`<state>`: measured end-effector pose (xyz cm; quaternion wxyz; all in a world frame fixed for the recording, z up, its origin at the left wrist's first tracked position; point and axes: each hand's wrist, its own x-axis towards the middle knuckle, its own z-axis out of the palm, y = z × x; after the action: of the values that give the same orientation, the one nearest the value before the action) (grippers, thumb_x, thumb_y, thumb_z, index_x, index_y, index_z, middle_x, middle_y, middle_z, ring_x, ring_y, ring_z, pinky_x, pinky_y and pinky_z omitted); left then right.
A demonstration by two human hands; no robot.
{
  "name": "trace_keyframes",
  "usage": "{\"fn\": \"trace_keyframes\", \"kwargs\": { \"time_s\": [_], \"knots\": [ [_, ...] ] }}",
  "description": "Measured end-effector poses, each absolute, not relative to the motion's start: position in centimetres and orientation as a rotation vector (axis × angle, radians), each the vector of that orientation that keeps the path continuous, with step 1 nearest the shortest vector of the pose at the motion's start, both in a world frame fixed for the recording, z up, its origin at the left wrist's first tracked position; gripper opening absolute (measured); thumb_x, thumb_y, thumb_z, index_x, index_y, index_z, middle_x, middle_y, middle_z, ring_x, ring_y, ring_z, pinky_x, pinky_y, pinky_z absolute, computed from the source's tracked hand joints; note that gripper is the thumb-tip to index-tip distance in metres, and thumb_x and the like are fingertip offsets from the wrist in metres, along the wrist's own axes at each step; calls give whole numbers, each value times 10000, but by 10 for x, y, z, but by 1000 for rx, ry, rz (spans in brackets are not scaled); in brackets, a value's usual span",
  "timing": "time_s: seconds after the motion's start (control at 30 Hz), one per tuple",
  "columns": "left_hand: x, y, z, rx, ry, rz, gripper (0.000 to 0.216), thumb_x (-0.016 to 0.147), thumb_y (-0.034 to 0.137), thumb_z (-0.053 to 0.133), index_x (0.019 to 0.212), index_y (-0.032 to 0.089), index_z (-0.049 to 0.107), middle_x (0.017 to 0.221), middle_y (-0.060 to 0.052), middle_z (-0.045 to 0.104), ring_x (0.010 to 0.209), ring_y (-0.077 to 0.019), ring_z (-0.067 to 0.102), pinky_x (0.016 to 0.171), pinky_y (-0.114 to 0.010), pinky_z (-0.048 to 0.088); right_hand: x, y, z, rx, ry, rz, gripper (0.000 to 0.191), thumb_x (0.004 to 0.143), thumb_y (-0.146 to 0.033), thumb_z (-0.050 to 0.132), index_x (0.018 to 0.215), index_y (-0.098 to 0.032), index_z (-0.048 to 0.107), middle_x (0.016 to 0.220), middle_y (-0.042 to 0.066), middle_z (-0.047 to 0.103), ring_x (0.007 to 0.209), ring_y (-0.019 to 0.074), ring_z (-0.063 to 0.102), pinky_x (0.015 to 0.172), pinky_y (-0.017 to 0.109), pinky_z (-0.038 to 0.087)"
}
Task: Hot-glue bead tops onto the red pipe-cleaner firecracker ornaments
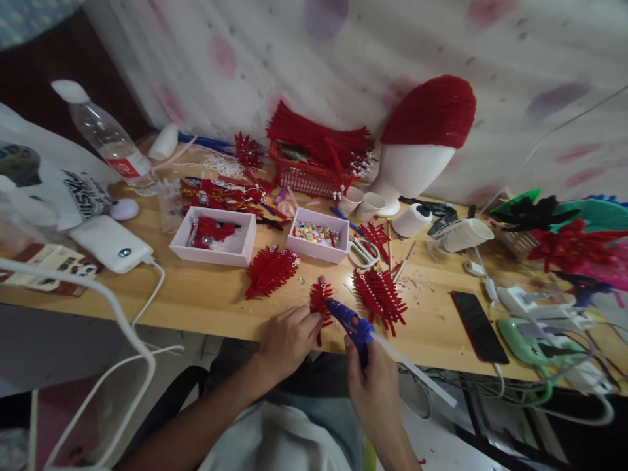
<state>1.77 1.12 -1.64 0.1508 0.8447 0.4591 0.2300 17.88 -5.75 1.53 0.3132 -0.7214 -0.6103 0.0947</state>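
Note:
My left hand (289,337) is closed at the table's front edge. Its fingertips pinch the lower part of a small red pipe-cleaner ornament (320,292), shaped like a feather with a gem at its top. My right hand (377,383) grips a blue hot glue gun (357,325) by the handle. A long white glue stick (415,369) sticks out of its back. The nozzle points left, at or close to the ornament; contact cannot be made out. Finished-looking red feather pieces with beads (380,297) lie to the right, and more red feather pieces (269,271) to the left.
Behind the hands stand a box of gems (318,252) and a box of red pieces (213,254). Scissors (364,253), a red basket (309,178), paper cups (371,205) and a foam head (415,170) are around. A phone (479,327) lies right, a power bank (112,243) left.

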Motion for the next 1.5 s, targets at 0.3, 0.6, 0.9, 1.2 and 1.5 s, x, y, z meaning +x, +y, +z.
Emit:
{"fn": "trace_keyframes", "kwargs": {
  "time_s": [0.3,0.6,0.9,1.2,1.5],
  "knots": [
    [18,12,-17,2416,1327,686,156,977,271,554,902,235,686,783,-7,660,732,-162,614,632,-284,401,178,-59,15,-1887,-1589,257,370,981,-447,445,1001,-156,672,766,96,690,651,225,618,637,332,489],
    [18,12,-15,2424,1329,668,151,971,265,564,886,236,685,780,-5,659,732,-164,616,636,-289,406,179,-60,13,-1889,-1577,252,357,977,-450,453,968,-165,667,744,82,680,637,216,608,635,328,489],
    [18,12,-16,2431,1321,691,145,970,270,566,900,236,688,774,-1,663,728,-166,617,634,-288,399,179,-60,12,-1884,-1581,247,321,975,-425,461,950,-170,654,808,98,702,692,229,640,647,332,498],
    [18,12,-16,2430,1327,694,141,969,269,566,897,236,683,781,-2,664,731,-170,614,641,-291,392,179,-60,15,-1889,-1593,254,326,981,-411,463,948,-161,669,653,42,627,527,180,532,555,294,436],
    [18,12,-15,2422,1327,685,160,976,273,553,904,234,690,784,-4,662,725,-170,612,636,-291,389,180,-61,13,-1904,-1563,281,318,969,-427,477,882,-174,649,636,34,610,541,177,523,543,284,414]
  ]
}}
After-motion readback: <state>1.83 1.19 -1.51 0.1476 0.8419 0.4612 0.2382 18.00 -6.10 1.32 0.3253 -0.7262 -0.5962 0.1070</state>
